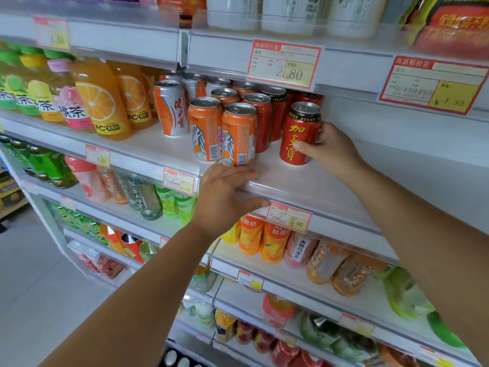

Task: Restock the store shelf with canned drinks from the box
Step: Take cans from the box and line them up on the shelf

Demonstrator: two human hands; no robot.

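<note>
Both my arms reach up to the white shelf (304, 181) at centre frame. My right hand (330, 149) grips the red can (299, 136), thumb across its front, while my left hand (225, 197) lies loosely open over the shelf's front edge. Orange cans (238, 133) crowd just left of it, with juice bottles (103, 102) further left. The red can stands upright on the shelf, with gold characters and a silver lid.

Bare shelf (370, 178) wide open right of the red can (300, 136); orange cans (238, 133) packed tight on its left; price tag (284, 63) hangs low above the tops.
</note>
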